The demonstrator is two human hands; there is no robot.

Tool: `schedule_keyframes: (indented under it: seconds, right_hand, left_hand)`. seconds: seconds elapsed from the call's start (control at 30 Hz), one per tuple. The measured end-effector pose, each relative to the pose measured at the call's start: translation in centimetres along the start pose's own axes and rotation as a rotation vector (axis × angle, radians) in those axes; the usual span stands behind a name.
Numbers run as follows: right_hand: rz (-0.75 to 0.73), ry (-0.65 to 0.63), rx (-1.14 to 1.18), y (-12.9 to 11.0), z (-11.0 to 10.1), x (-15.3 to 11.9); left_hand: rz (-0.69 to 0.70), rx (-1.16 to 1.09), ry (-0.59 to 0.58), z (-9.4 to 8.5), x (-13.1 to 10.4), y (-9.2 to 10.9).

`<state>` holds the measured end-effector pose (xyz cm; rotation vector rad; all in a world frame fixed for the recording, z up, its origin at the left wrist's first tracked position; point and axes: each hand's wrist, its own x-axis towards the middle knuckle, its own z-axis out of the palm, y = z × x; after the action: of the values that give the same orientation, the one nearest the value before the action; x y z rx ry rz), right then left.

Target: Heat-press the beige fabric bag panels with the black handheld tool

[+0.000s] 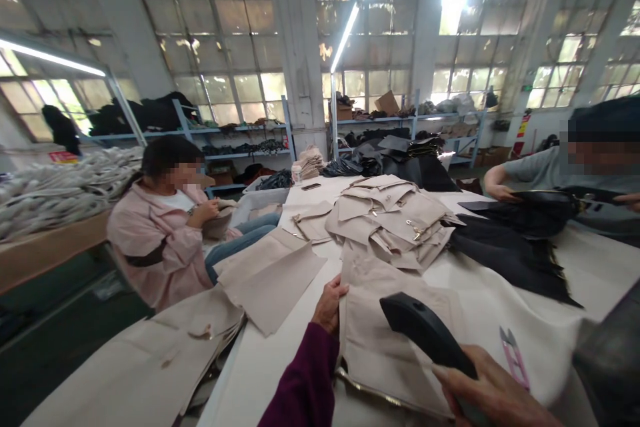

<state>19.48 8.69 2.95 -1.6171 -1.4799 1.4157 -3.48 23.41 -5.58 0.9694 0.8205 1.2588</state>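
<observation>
My left hand [330, 305], in a purple sleeve, pinches the left edge of a beige fabric piece [383, 340] on the white table [265, 363]. A gold zipper [373, 392] runs along the piece's near edge. My right hand [487, 383] is closed round a black curved tool [427, 330], whose wide head is over the fabric; whether it touches the cloth I cannot tell. Pink-handled thread snips [514, 357] lie to the right of the tool. Just beyond the piece rises a pile of beige pieces [395, 217] with zipper pulls.
Flat beige panels [280, 273] overlap at the left, near a larger stack [145, 360]. Black fabric [510, 253] lies at the right. A person in a pink jacket [160, 240] sits at the left; another person in grey [537, 170] handles black material at the right.
</observation>
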Motion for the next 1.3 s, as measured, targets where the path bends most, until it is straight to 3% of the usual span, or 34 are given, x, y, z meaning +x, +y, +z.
schedule_keyframes:
  seconds: [0.13,0.3,0.43,0.53,0.67,0.73,0.87,0.97,1.17,1.3]
  right_hand:
    - [-0.025,-0.084,0.024,-2.9,1.1,2.5]
    - [-0.077,-0.039,0.016,-5.5,3.0,5.9]
    - [-0.128,-0.072,0.015,-6.7,4.3,9.0]
    - [-0.171,-0.024,0.119,-7.8,4.1,10.1]
    - [-0.208,0.13,0.139,-9.5,1.9,8.4]
    - [-0.168,0.182,0.123,-9.5,0.3,6.8]
    - [-0.094,0.152,0.029,-6.8,-2.1,3.2]
    - [-0.043,0.097,0.031,-3.9,-2.5,0.9]
    - [0.024,0.064,0.076,-0.8,-1.6,-1.1]
    - [-0.01,0.064,0.084,-0.9,-1.2,-1.1]
  left_hand:
    - [-0.015,-0.128,-0.044,-0.1,0.1,0.1]
    - [0.017,-0.176,-0.069,-0.2,0.1,0.2]
    - [0.049,-0.084,-0.079,-0.5,0.0,0.4]
    - [0.077,0.086,-0.075,-0.3,-0.2,0.4]
    - [0.132,0.425,-0.024,1.0,-0.7,0.3]
    - [0.154,0.619,0.06,1.5,-1.1,0.4]
    - [0.131,0.972,0.378,1.1,-2.2,0.8]
    - [0.093,1.172,0.51,0.7,-3.2,0.7]
    - [0.086,1.335,0.612,1.9,-4.6,-0.4]
    - [0.102,1.249,0.557,1.8,-4.8,-0.8]
